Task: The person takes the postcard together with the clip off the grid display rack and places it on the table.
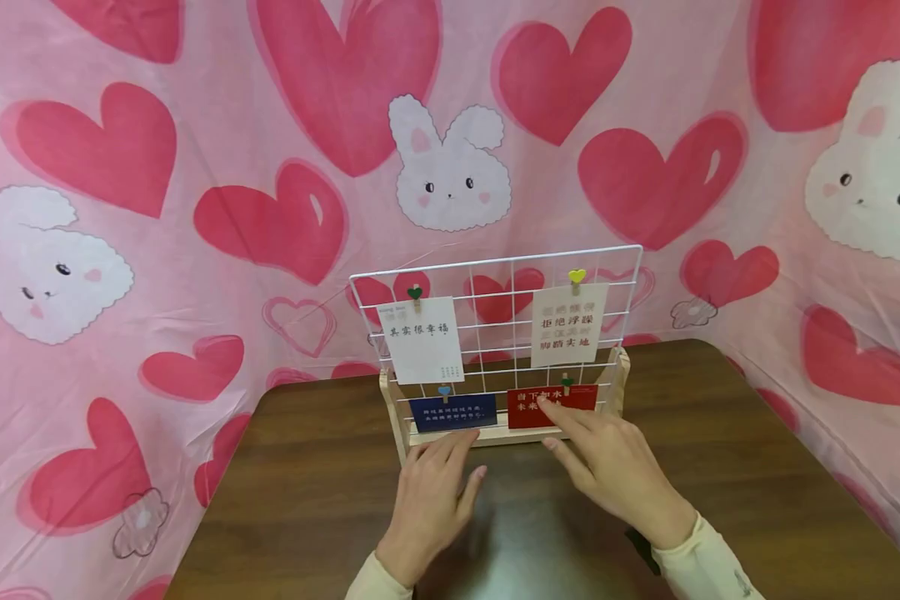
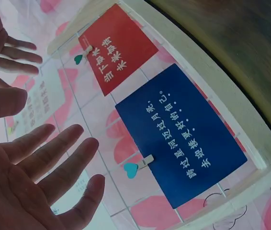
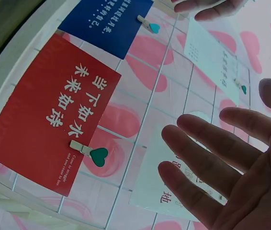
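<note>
At the left, a pink backdrop (image 1: 210,133) printed with red hearts and white rabbit heads hangs behind a dark wooden table (image 1: 285,500). On the table stands a white wire grid (image 1: 497,262) in a pale wooden base (image 1: 506,437), four cards fixed to it. On its upper left hangs a white card (image 1: 422,346) with dark lettering, under a clip with a dark green heart (image 1: 416,293). In front and lower down is the left hand (image 1: 437,492), open and holding nothing, its fingers extended and the thumb apart; the left wrist view shows the fingertips beside the blue card (image 1: 456,412), well clear of its surface. That card sits on the grid's lower left, printed in white and pinned by a light blue heart clip (image 1: 444,392). Just to its right, low on the grid, is the red card (image 1: 527,412), held at its top edge by a green heart clip (image 1: 567,383). Above it hangs a cream card (image 1: 567,327) with a yellow heart clip (image 1: 577,277). Rightmost, the right hand (image 1: 622,467) is likewise open and empty, fingers reaching across the red card in the head view; the right wrist view shows them spread, off that card. A pale sleeve (image 1: 708,562) covers the forearm.
</note>
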A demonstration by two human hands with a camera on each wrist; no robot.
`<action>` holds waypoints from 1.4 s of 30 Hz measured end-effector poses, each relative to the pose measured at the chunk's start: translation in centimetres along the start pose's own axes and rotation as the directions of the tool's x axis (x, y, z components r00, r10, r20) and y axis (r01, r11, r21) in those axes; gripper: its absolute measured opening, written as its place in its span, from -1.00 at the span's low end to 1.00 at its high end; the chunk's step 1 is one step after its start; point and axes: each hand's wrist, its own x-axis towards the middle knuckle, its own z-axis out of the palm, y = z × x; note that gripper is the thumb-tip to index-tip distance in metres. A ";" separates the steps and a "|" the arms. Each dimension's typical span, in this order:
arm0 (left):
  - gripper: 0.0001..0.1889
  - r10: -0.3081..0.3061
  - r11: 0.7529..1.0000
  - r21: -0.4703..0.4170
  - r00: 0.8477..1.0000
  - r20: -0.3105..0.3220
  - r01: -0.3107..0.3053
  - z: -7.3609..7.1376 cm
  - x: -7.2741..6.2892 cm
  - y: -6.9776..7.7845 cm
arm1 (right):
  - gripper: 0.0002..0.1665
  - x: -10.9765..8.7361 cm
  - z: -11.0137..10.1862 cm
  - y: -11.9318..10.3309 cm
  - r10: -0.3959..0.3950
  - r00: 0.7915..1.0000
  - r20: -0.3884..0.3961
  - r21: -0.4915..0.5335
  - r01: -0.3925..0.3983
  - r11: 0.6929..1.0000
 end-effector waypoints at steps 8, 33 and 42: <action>-0.51 -0.044 0.995 -0.090 0.998 -0.052 0.039 0.1 1.2 1.2 | -0.49 0.6 -0.2 0.4 -0.024 0.991 -0.132 0.011 0.026 1.000; -0.50 -0.076 0.952 -0.300 0.995 -0.060 0.055 1.6 4.1 2.9 | -0.38 2.4 -0.3 1.9 0.047 0.899 -0.435 0.094 -0.006 0.996; -0.47 -0.110 0.929 -0.358 0.994 -0.028 0.093 1.7 5.1 3.4 | -0.43 3.1 -0.9 2.4 0.072 0.883 -0.463 0.145 -0.005 0.989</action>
